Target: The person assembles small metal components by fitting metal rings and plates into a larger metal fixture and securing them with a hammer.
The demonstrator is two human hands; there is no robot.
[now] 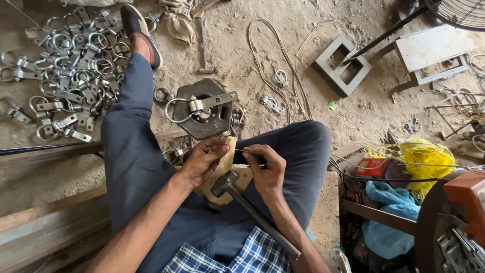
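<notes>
At the far left, a heap of grey metal ring clamps with flat strap tabs (70, 65) is spread over the sandy floor (242, 45), dull and galvanised in look. Nearer the middle, a dark hexagonal steel block (202, 119) is seen on the floor with one ring clamp (194, 107) laid across it.

Just near of that block, a small pale wooden piece (228, 151) is held between the knees. The left hand (202, 161) is closed around it, thumb and fingers clamped on its sides. The right hand (265, 169) is pinched shut on a thin metal pin or nail (241, 150), whose tip is touching the wood's right face. A dark-headed hammer with a long black handle (252, 207) is lying across the lap, untouched.

The pin would best be kept square to the wood's face and the wood gripped firmly, fingers held away from the point; whether the tip has bitten in cannot be told.

Farther right, a grey square metal frame with two openings (341, 65) is resting on the floor, and near the right edge a tangle of yellow plastic twine (424, 162) is piled above a crumpled blue plastic bag (391, 217).
</notes>
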